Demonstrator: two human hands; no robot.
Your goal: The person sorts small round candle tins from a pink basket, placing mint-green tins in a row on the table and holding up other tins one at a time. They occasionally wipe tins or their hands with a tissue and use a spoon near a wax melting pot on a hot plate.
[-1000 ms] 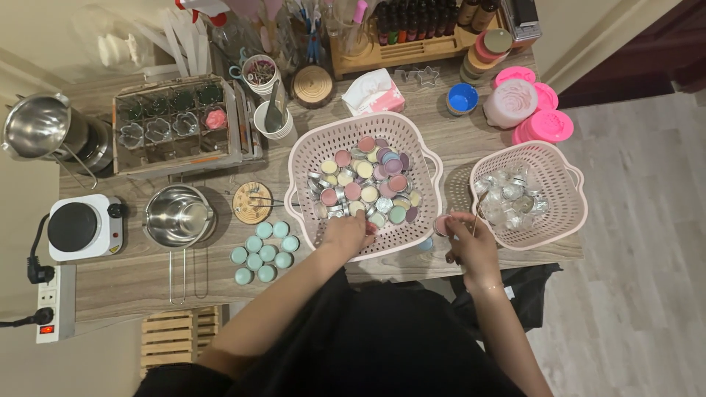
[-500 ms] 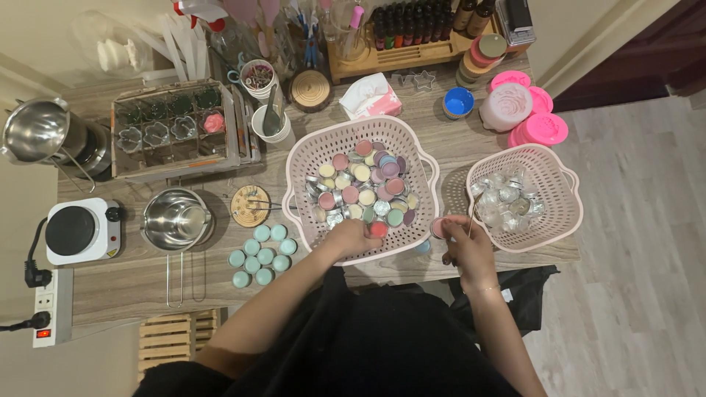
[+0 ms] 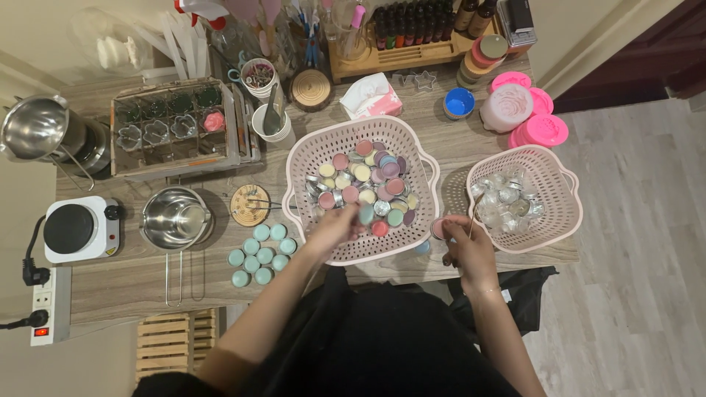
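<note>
The person stands at the near side of a wooden table (image 3: 412, 125) full of craft things. The left hand (image 3: 334, 228) reaches into the big pink basket (image 3: 312, 151) in the middle, which is full of little round tins in pink, yellow, purple and green. Its fingers pinch one pale green tin (image 3: 365, 214) at the near side of the pile.

The right hand (image 3: 465, 246) rests by the table's near edge, between the two baskets. It holds a small pink tin (image 3: 439, 229) and a thin stick (image 3: 474, 213) that points up toward the smaller basket (image 3: 562, 220) on the right, where shiny empty cups lie.

It looks like sorting: tins get picked out one at a time. A group of teal tins (image 3: 259, 254) sits near the left. Lifting the green tin would need a gentle pull, so the pile does not slide.

The left fingers are blurry, so the grip is hard to see well. The body hides the table's near edge.
</note>
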